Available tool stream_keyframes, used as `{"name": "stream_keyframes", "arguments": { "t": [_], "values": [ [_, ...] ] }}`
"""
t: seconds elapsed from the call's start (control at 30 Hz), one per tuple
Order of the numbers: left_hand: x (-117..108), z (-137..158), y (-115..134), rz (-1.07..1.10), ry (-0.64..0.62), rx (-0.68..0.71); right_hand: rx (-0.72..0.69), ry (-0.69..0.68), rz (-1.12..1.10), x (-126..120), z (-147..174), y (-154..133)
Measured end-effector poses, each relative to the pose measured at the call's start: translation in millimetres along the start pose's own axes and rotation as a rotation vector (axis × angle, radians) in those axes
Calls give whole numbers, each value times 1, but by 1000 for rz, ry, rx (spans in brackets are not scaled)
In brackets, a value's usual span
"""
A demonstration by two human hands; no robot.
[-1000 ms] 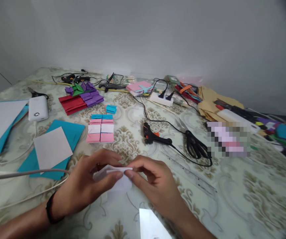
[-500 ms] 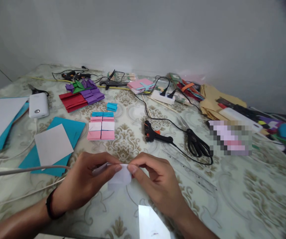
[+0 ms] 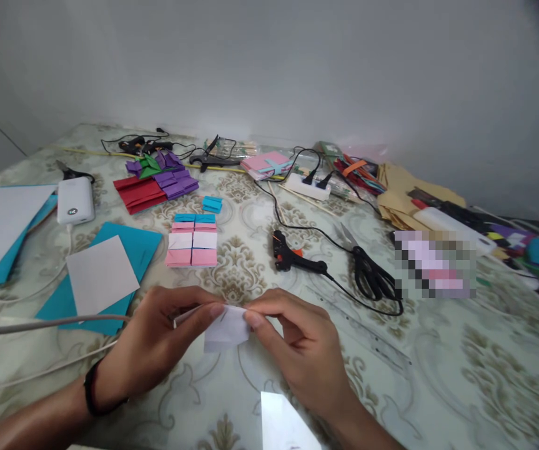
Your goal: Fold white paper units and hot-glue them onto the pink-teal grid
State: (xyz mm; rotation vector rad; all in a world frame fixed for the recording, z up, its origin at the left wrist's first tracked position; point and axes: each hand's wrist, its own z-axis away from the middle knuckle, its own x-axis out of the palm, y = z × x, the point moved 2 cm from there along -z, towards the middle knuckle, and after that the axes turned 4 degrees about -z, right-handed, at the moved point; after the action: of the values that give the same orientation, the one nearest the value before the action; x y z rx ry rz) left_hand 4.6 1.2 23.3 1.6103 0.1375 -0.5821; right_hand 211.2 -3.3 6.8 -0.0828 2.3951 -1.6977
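Between my hands is a small white paper (image 3: 227, 328), pinched along its upper edge above the table. My left hand (image 3: 168, 337), with a dark band at the wrist, is closed on its left part with thumb and fingers. My right hand (image 3: 297, 344) pinches the right upper corner between thumb and forefinger. Beyond them lies a stack of folded papers (image 3: 192, 256) in pink, white and blue, and a small folded blue paper (image 3: 212, 204) lies behind it. Another white piece of paper (image 3: 285, 428) is at the near edge, beside my right forearm.
A black glue gun (image 3: 297, 257), black-handled scissors (image 3: 372, 275) and a clear ruler (image 3: 363, 328) lie to the right. At left are blue sheets (image 3: 142, 244) under a white square (image 3: 103, 275), and a white power bank (image 3: 75, 200). A power strip (image 3: 307, 185) sits farther back.
My left thumb has drawn slightly left and my right fingers slightly right along the paper's top edge. More of the white paper shows between them, its right side now straighter.
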Motion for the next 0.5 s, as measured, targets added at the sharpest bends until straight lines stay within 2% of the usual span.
{"name": "stream_keyframes", "arguments": {
  "t": [0.17, 0.4, 0.5],
  "values": [
    [2, 1, 3, -96, -10, 18, 171, -52, -72, 5, -2, 5],
    [2, 1, 1, -35, -55, -10, 139, -88, -70, 4, -1, 4],
    [2, 1, -1, -21, -64, -26, 165, -90, -63, 7, 0, 3]
  ]
}}
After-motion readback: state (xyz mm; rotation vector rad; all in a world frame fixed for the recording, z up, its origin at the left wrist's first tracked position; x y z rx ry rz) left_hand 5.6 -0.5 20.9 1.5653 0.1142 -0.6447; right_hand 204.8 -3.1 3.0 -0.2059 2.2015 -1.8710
